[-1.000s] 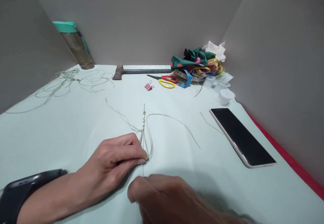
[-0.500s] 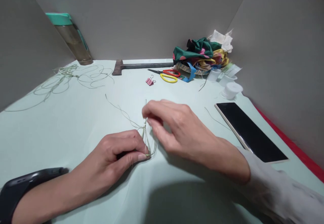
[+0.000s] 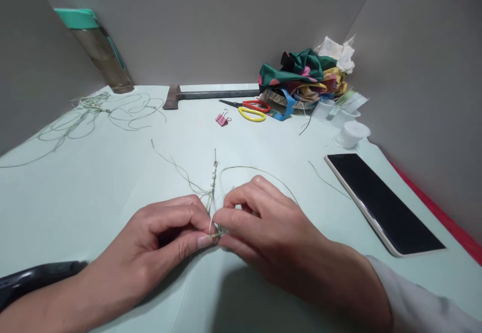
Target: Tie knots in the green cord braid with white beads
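Observation:
Thin green cords (image 3: pixel 188 180) run into a short knotted strand (image 3: pixel 214 176) that lies in front of me, pointing away. My left hand (image 3: pixel 165 247) pinches the near part of the cords between thumb and forefinger. Right beside it, my right hand (image 3: pixel 263 222) has its fingers closed at the same cords, close to the left fingertips; exactly which cord it grips is hidden. A loose cord loop (image 3: pixel 256 167) arcs out beyond my right hand. A dark band (image 3: pixel 37 278) is on my left wrist.
At the back lie a hammer-like tool (image 3: pixel 173 97), scissors (image 3: pixel 251 112), a pink binder clip (image 3: pixel 223 118) and piled fabric (image 3: pixel 307 74). A bottle (image 3: pixel 100 54) and tangled cord (image 3: pixel 94 112) are at left. A white spool (image 3: pixel 352 133) and a phone (image 3: pixel 380 202) are at right.
My right hand has moved down from the knotted strand to beside my left fingertips, uncovering the strand. A cord loop now arcs out on the right. The view has shifted slightly.

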